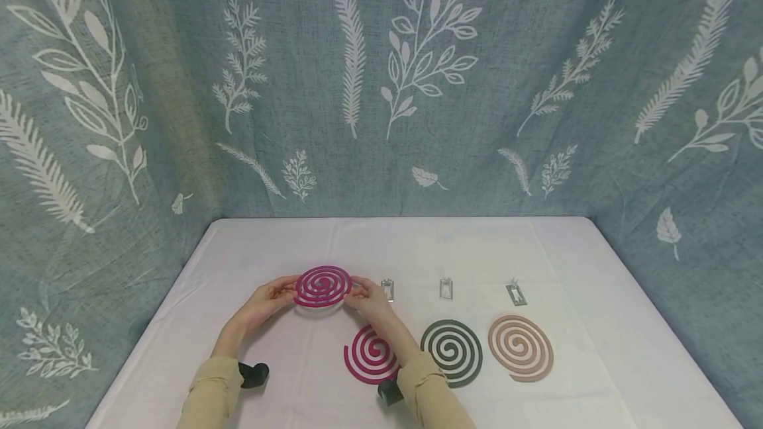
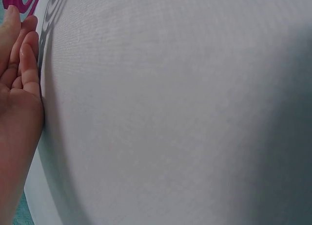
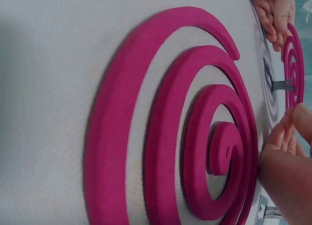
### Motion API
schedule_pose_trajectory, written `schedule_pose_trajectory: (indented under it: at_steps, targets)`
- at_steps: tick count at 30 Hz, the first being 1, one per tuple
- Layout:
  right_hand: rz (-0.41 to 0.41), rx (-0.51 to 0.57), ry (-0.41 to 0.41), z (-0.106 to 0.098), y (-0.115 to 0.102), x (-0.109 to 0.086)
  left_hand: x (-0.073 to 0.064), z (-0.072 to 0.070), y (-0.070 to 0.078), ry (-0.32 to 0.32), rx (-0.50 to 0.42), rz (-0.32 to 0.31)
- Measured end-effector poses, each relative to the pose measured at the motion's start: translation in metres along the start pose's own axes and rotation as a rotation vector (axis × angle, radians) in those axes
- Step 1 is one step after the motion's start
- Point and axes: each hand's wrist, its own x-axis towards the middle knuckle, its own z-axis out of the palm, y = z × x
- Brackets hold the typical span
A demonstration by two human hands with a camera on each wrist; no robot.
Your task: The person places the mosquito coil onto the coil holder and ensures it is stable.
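Observation:
A magenta mosquito coil [image 1: 324, 285] is held level a little above the white table, its shadow beneath it. My left hand [image 1: 271, 300] pinches its left edge between thumb and fingers. On the opposite edge, my right hand [image 1: 371, 300] pinches it too. In the right wrist view a small metal stand [image 3: 282, 85] shows at the middle of the held coil [image 3: 295, 64]. Under my right forearm lies a second magenta coil [image 1: 357, 366], partly covered in the head view. The left wrist view shows only a corner of the held coil [image 2: 17, 0], by the left fingertips.
To the right lie a dark green coil [image 1: 423, 343] and a tan coil [image 1: 545, 343], flat on the white table [image 1: 596, 376]. Three small metal stands [image 1: 391, 291] form a row behind the coils. A patterned blue-green curtain [image 1: 369, 171] encloses the back and sides.

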Motion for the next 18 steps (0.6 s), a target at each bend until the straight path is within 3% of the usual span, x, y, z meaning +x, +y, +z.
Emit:
schedule_pose_trajectory:
  at_steps: [18]
  targets:
    - [0.008,-0.014,-0.009,-0.0012,-0.0002,-0.0002,-0.0005,-0.0002,0.0015,0.005,0.021,-0.020]
